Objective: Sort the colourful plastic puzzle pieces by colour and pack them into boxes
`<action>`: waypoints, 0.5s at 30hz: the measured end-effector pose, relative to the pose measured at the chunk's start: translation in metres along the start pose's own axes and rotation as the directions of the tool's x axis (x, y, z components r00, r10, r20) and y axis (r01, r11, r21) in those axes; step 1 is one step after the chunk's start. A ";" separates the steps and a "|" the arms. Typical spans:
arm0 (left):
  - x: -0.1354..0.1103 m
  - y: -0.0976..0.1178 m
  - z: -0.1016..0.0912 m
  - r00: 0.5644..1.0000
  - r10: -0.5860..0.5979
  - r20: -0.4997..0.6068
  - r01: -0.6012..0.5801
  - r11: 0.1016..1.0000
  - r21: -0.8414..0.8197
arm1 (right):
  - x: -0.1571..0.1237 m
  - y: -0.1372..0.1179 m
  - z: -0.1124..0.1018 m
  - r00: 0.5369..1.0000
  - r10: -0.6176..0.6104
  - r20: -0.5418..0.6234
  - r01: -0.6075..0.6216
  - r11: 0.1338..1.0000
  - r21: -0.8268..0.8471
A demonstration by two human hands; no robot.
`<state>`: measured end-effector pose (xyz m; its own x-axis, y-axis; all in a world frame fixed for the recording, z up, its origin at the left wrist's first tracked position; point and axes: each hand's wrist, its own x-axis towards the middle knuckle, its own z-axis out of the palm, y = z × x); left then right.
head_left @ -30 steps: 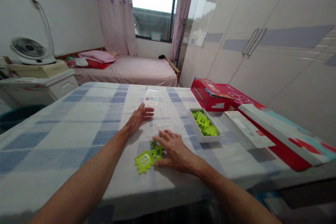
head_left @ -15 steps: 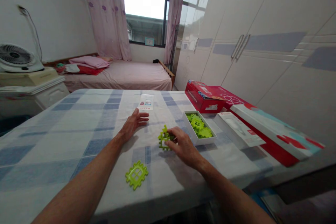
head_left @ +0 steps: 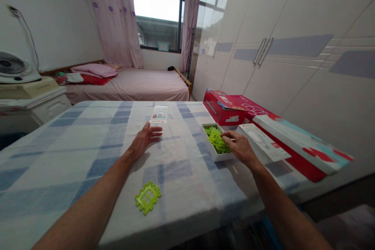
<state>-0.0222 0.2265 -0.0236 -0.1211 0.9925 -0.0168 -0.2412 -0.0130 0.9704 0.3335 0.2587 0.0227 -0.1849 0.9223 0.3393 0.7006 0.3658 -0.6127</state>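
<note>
My left hand [head_left: 144, 137] rests on the checked cloth with fingers apart, holding nothing. Over the right side of a small white box [head_left: 224, 158], my right hand [head_left: 238, 146] has its thumb and fingertips pinched at a lime-green plastic building piece [head_left: 216, 138] with toothed edges. Several more such pieces lie heaped in the box, and the fingers partly cover them. One flat square green building piece [head_left: 148, 198] with a window-like centre lies alone on the cloth, nearer to me than my left hand.
A white printed card [head_left: 159, 114] lies beyond my left hand. Behind the white box stands a red box [head_left: 224, 109]. To the right are a white lid [head_left: 263, 140] and a long red and white box [head_left: 304, 150]. A bed [head_left: 140, 84] is past the table.
My right hand has moved right and away from me, from above the cloth to the white box, carrying the green piece. My left hand keeps its place; the view has shifted slightly.
</note>
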 end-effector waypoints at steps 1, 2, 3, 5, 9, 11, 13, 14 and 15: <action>0.000 0.000 0.000 1.000 -0.003 0.004 0.003 1.000 0.000 | 0.000 0.001 0.000 0.999 0.000 -0.041 0.000 1.000 -0.005; 0.000 0.000 -0.001 1.000 -0.006 0.006 0.006 1.000 0.000 | 0.000 0.001 0.000 0.997 -0.001 -0.081 0.000 1.000 -0.015; 0.000 0.000 -0.001 1.000 -0.011 0.006 0.011 1.000 0.000 | -0.001 0.002 -0.001 0.993 -0.006 -0.115 0.002 1.000 -0.029; 0.000 0.000 -0.001 1.000 -0.017 0.004 0.017 1.000 0.001 | -0.003 0.002 -0.004 0.991 -0.030 -0.128 0.021 0.998 -0.067; 0.000 -0.001 -0.001 1.000 -0.010 -0.003 0.010 1.000 0.003 | -0.013 -0.003 -0.005 0.995 -0.089 0.044 0.092 0.992 -0.089; 0.000 0.000 0.000 1.000 -0.005 -0.005 0.005 1.000 0.004 | -0.016 -0.006 -0.004 0.993 -0.091 0.071 0.097 0.992 -0.080; -0.001 0.001 0.000 1.000 -0.006 -0.006 0.006 1.000 0.004 | -0.016 -0.006 -0.003 0.995 -0.098 0.031 0.101 0.991 -0.088; -0.001 0.001 0.001 1.000 -0.009 -0.004 0.009 1.000 0.004 | -0.016 -0.006 -0.003 0.993 -0.115 0.016 0.116 0.988 -0.102; -0.001 0.002 0.001 1.000 -0.012 -0.004 0.012 1.000 0.002 | -0.015 -0.006 -0.003 0.990 -0.142 0.021 0.143 0.982 -0.120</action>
<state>-0.0216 0.2253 -0.0219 -0.1217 0.9921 -0.0293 -0.2406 -0.0009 0.9706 0.3345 0.2426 0.0233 -0.2968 0.8637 0.4074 0.7446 0.4764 -0.4675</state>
